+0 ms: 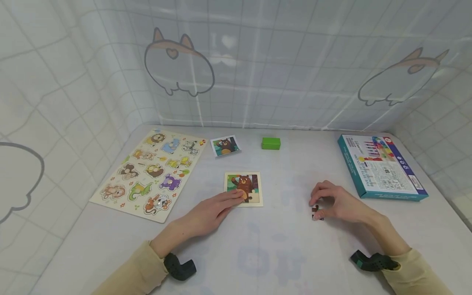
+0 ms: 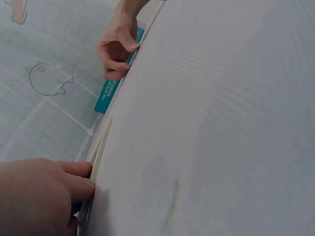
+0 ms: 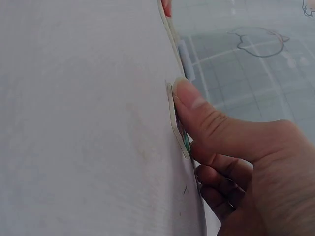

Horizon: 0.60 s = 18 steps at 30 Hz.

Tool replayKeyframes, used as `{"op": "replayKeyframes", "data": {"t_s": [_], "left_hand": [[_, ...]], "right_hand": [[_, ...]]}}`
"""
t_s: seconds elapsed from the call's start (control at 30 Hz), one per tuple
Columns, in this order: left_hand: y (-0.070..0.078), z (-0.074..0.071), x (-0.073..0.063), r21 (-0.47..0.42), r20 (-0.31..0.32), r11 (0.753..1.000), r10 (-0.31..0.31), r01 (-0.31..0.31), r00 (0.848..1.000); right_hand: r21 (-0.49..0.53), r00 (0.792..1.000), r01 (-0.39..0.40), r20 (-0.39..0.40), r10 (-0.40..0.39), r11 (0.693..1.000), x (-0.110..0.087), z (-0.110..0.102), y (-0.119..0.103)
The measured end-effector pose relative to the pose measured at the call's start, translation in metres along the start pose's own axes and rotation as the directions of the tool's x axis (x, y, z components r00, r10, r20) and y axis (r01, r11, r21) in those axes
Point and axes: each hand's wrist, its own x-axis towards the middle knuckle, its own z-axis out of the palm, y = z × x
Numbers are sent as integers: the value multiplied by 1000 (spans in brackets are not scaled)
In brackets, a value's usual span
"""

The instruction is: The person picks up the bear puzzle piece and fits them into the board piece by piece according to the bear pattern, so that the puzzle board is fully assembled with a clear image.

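Observation:
A small square bear puzzle (image 1: 254, 181) lies in its pale wooden frame (image 1: 261, 192) on the table; its lower right corner shows bare wood. My left hand (image 1: 212, 213) rests its extended fingers on the puzzle's lower left part, covering it. In the left wrist view, fingertips lie over the frame's thin edge (image 2: 102, 142). To the right, my right hand (image 1: 339, 203) pinches a small brown puzzle piece (image 1: 315, 209) between thumb and fingers, low over the table. From the right wrist, that piece (image 3: 178, 129) appears tilted, one edge raised, under the thumb.
On the left lies an animal puzzle board (image 1: 147, 176). Behind the bear puzzle are a bear picture card (image 1: 225, 146) and a green block (image 1: 271, 143). A teal-edged box (image 1: 381, 168) lies at the right. Patterned cloth walls (image 1: 273, 82) enclose the table's back and sides.

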Motion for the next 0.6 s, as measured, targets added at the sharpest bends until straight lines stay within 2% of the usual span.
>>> {"op": "replayKeyframes", "data": {"t_s": [0.23, 0.43, 0.6], "left_hand": [[0, 0, 0, 2, -4, 1000, 8, -8, 1000], [-1, 1, 0, 0, -5, 1000, 9, -9, 1000], [-1, 0, 0, -13, 9, 1000, -13, 13, 1000]], "right_hand": [[40, 1000, 12, -29, -11, 999, 1, 2, 0], [23, 998, -6, -62, 8, 1000, 2, 2, 2], [2, 999, -13, -38, 13, 1000, 2, -1, 2]]}}
